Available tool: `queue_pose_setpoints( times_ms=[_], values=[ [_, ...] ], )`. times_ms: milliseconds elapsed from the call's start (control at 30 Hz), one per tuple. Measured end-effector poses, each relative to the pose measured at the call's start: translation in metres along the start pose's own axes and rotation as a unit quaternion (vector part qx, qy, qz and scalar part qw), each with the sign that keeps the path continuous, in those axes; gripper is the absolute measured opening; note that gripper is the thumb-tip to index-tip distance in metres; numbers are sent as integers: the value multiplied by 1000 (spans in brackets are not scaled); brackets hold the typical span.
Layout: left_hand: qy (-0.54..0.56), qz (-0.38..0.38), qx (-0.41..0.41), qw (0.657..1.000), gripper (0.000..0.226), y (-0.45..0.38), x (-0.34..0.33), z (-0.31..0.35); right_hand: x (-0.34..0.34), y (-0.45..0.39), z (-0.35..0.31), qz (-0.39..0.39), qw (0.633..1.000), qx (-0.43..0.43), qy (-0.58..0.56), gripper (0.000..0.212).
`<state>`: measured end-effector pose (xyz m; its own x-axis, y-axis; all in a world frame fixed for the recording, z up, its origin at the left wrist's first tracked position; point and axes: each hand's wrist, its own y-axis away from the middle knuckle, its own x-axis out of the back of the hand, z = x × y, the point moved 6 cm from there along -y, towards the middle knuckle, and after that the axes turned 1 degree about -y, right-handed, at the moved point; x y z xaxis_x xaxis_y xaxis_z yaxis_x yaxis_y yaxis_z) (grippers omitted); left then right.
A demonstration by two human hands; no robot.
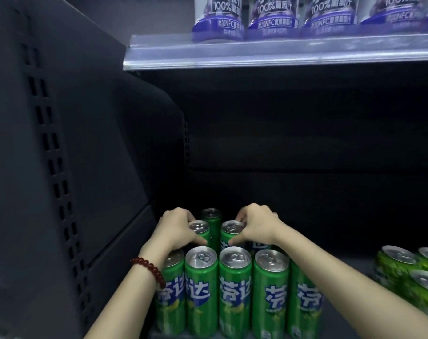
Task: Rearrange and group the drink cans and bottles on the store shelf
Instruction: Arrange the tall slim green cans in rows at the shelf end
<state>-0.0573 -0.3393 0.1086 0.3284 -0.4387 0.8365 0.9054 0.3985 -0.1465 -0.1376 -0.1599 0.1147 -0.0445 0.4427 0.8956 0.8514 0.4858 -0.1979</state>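
Note:
Several tall green cans with blue labels stand grouped at the left of the dark lower shelf; the front row faces me. My left hand, with a red bead bracelet on its wrist, grips the top of a second-row can. My right hand grips the top of the neighbouring second-row can. One more green can stands behind, between the two hands. Parts of the cans beneath my hands are hidden.
A cluster of lighter green cans sits at the right edge of the same shelf. Purple grape juice bottles line the upper shelf. A dark perforated side panel bounds the left. Bare dark shelf lies between the two can groups.

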Motion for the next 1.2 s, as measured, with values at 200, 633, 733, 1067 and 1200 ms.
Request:
queue_pose_setpoints(
  times_ms=[200, 633, 733, 1067, 1200],
  values=[
    [-6, -51, -29, 998, 44, 8, 2, 6, 2, 15, -6, -17, 999, 34, -1, 36],
    [0, -161, -97, 982, 31, 21, 6, 14, 4, 27, -13, -96, 985, 139, -28, 40],
    [0, -167, -99, 981, 35, 21, 7, 14, 3, 26, -12, -102, 982, 158, -31, 40],
    [5, -195, -73, 978, 45, 20, 9, 11, -3, 25, -15, -137, 974, 178, -37, 54],
    [68, -91, -59, 992, 47, 12, 20, 12, 17, 23, 2, -70, 986, 150, -23, 69]
  ],
)
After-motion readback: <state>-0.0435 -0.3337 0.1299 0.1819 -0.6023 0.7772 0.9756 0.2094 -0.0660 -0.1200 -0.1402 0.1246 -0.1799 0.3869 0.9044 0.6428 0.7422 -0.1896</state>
